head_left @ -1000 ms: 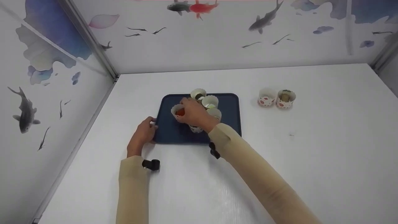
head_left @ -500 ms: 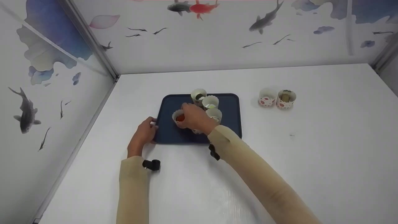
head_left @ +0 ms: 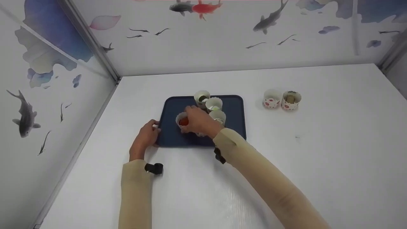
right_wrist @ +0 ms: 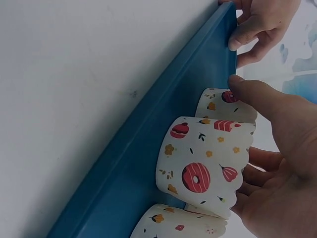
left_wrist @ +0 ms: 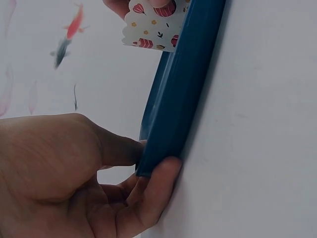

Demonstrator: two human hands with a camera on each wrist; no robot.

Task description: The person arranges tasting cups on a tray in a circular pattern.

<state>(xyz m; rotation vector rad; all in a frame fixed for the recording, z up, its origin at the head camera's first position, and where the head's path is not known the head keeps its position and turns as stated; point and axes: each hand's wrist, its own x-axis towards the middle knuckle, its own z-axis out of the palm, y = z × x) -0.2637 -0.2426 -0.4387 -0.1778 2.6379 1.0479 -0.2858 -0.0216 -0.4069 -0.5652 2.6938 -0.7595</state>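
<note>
In the head view, my right hand holds a printed paper baking cup with something orange-red in it, over the left part of a dark blue tray. Its thumb lies against the cup's side in the right wrist view. My left hand grips the tray's left edge, thumb above and fingers beneath, as the left wrist view shows. Several other baking cups stand right of my right hand, among them one at the back with something dark inside and a nearer one. My right hand partly covers another.
Two more baking cups stand on the white table right of the tray: a left one and a right one with something brownish inside. Walls printed with fish border the table at the back and left.
My right hand and its baking cup have come slightly toward the near side of the tray, then stayed there. The left hand keeps its grip on the tray edge.
</note>
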